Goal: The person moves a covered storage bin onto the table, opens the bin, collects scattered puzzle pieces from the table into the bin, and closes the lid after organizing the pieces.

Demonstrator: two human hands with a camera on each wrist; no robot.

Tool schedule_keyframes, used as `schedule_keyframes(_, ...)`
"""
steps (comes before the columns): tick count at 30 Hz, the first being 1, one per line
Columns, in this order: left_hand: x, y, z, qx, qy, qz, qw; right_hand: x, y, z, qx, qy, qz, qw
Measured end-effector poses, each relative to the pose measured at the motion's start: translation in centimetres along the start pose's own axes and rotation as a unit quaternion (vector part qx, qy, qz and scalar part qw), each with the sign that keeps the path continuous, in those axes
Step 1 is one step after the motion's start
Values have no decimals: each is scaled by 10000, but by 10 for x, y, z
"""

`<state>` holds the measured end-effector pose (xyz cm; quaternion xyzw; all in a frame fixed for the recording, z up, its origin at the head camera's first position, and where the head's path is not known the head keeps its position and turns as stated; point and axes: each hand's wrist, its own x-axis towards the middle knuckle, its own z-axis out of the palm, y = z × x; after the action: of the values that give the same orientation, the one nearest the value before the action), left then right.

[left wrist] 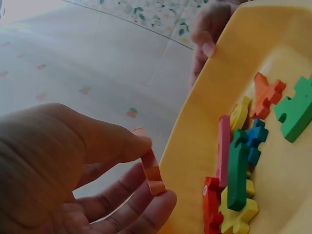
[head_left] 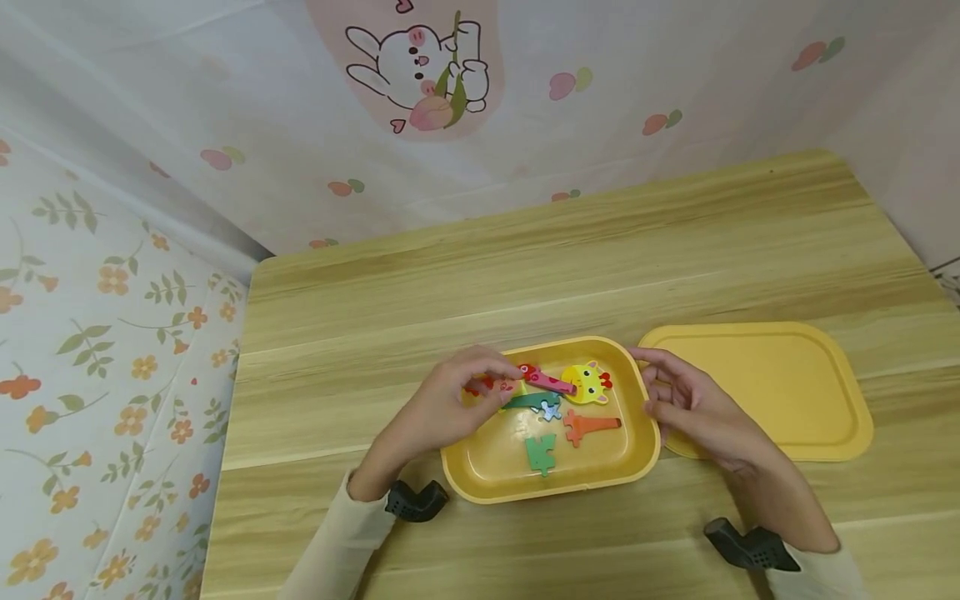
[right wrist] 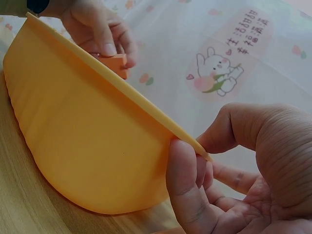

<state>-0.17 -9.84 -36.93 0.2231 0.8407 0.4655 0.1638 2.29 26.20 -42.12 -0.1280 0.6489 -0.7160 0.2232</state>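
My left hand (head_left: 457, 400) is over the left side of a yellow plastic box (head_left: 525, 497). Between its thumb and fingers it pinches an orange puzzle piece (left wrist: 152, 170), clearest in the left wrist view. On the box's right end, my right hand (head_left: 693, 404) grips the rim with thumb and fingers. Inside lie several puzzle pieces: a yellow giraffe head (head_left: 587, 385), a pink spotted piece (head_left: 551, 382), a dark green strip (head_left: 531, 401), a blue piece (head_left: 551, 411), an orange piece (head_left: 594, 423) and a green piece (head_left: 540, 452). A red piece (left wrist: 211, 204) is partly hidden by my left hand in the head view.
A yellow lid (head_left: 757, 392) lies on the wooden table (head_left: 450, 292) right of the box, partly behind my right hand. Patterned curtains (head_left: 262, 83) hang along the table's back and left side. Each wrist wears a black device (head_left: 416, 502).
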Motion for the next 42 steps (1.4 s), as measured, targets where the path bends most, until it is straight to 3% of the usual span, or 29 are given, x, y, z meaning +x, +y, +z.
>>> schedule_keyframes(7,-4,0,8,850,-58,383,9956,0,-1,1,23,-21,-46,10000)
schedule_keyframes(10,-4,1,10,1010,-50,457,9938,0,-1,1,45,-62,-66,9999)
schedule_keyframes(19,-14,-4,9,1051,61,124,9944,2,-1,2,38,-10,-32,10000)
schedule_keyframes(22,-21,-7,6,956,288,67,9950,2,-1,2,53,-13,-29,10000)
schedule_keyframes(28,-35,-14,-3,867,1147,270,9892,1,-3,2,28,53,-31,10000)
schedule_keyframes(31,-41,-21,-8,793,1523,40,9851,0,-3,1,77,46,-29,10000)
schedule_keyframes(35,-48,-29,-9,272,1735,-600,9826,0,-2,1,169,-28,-29,9998)
schedule_keyframes(38,-52,-33,-9,-201,1633,-968,9816,0,-1,1,186,-58,-40,9998)
schedule_keyframes(42,-56,-39,-6,-707,1378,-1202,9806,0,-1,1,165,-46,-42,9998)
